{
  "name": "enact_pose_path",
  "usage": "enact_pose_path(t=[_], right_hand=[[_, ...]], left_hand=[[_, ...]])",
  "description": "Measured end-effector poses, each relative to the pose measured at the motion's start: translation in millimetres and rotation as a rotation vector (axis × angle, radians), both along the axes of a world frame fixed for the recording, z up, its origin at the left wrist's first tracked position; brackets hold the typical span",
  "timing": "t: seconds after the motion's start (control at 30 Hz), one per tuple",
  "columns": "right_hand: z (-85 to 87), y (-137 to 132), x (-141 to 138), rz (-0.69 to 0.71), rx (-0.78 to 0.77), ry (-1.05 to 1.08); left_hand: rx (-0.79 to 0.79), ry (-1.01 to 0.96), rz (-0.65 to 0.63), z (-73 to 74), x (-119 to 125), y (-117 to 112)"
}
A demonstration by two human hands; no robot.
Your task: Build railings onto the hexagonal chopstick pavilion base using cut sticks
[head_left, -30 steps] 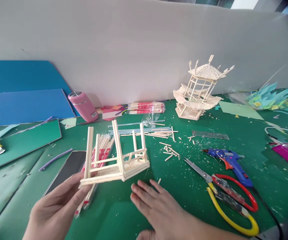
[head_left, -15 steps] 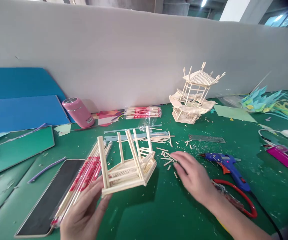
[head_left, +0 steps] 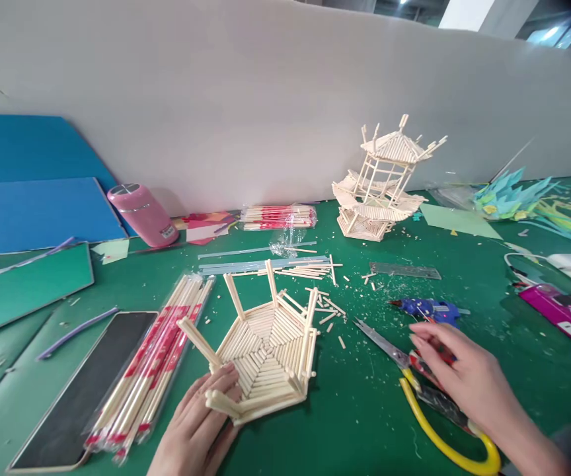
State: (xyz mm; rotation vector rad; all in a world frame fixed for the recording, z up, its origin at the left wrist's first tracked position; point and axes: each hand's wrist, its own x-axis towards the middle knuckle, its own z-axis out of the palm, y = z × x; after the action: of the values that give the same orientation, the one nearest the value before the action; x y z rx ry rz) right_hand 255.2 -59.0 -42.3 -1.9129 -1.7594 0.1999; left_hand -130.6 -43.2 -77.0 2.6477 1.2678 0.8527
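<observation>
My left hand (head_left: 199, 420) grips the near left rim of a small hexagonal frame (head_left: 266, 354) made of pale wooden sticks, its short posts standing up and its slatted floor facing me. My right hand (head_left: 468, 373) is curled with thumb and forefinger close together at the red handle of a pair of scissors (head_left: 380, 340). The hand hides much of that handle; the yellow handle shows below it. A blue glue gun (head_left: 427, 309) lies just beyond the fingers, its grip hidden. Short cut sticks (head_left: 329, 309) are scattered between the frame and the scissors.
A stick pavilion model (head_left: 377, 192) stands at the back. Packed sticks (head_left: 151, 357) and a dark phone-like slab (head_left: 82, 390) lie left. Farther off are a pink flask (head_left: 143, 215), clear ruler (head_left: 404, 270), blue boards (head_left: 38, 215) and a magenta device (head_left: 558, 314).
My right hand has moved right from the cut sticks to the scissors, uncovering their blades. My left hand has tilted the stick frame, turning its floor toward me.
</observation>
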Motion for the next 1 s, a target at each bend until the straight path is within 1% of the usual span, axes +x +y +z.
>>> enact_pose_path(t=[0.07, 0.2, 0.27, 0.37, 0.47, 0.6, 0.8, 0.9, 1.0], right_hand=[[4.0, 19.9, -17.2, 0.127, -0.006, -0.046], [11.0, 66.9, -48.1, 0.312, -0.067, -0.119], [12.3, 85.2, -59.0, 0.374, -0.104, -0.171], [13.3, 102.1, -68.7, 0.431, -0.163, -0.257], [14.6, 109.7, -72.0, 0.469, -0.232, -0.345], [17.7, 114.3, -73.4, 0.506, -0.338, -0.456], [27.6, 120.3, -83.7, 0.517, -0.476, -0.582], [28.7, 121.7, -88.8, 0.513, -0.51, -0.611], [23.3, 121.6, -89.8, 0.527, -0.496, -0.598]], left_hand=[[0.029, 0.04, -0.013, 3.0, 2.4, 4.2], [0.048, 0.116, -0.012, 12.0, 3.7, 11.1], [0.039, 0.149, -0.037, 17.4, 3.3, 14.8], [0.025, 0.17, -0.102, 25.3, 2.6, 22.3], [0.04, 0.175, -0.143, 31.4, 2.1, 31.1], [0.06, 0.178, -0.182, 35.6, 0.6, 40.6], [0.008, 0.264, -0.227, 40.4, -3.2, 46.1], [-0.01, 0.293, -0.241, 42.7, -2.9, 46.2], [-0.014, 0.334, -0.253, 44.5, -1.1, 46.4]])
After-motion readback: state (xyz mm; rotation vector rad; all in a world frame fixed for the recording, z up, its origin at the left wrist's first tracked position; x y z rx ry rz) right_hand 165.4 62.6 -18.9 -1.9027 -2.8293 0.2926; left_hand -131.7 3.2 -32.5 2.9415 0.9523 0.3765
